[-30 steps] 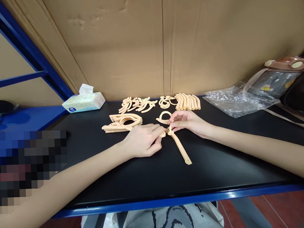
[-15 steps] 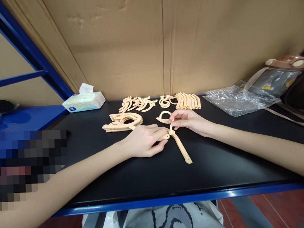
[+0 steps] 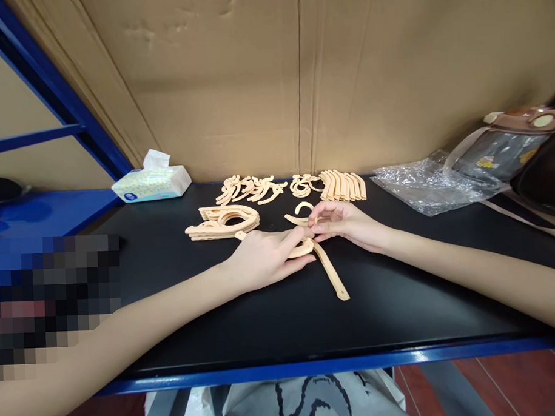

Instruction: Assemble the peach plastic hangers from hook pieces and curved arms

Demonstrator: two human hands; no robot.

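Observation:
My left hand is closed around a beige plastic hanger arm, whose far end pokes out behind the knuckles. My right hand pinches a small beige hanger hook, mostly hidden by the fingers, where the pieces meet. A second hanger arm slants from this joint toward me, lying on the black tabletop. Just beyond my right fingertips lies a curved hook with another curved beige piece beside it. Left of my hands rests a stack of beige hangers.
Along the cardboard wall lie loose curved pieces, a few hooks and a row of hanger arms. A tissue pack stands at the back left. Clear plastic wrapping and a bottle are at the right.
My left hand has pushed its hanger arm rightward, its end now against the joint by my right fingers. The left fingers have stretched out further; my right hand stays nearly in place.

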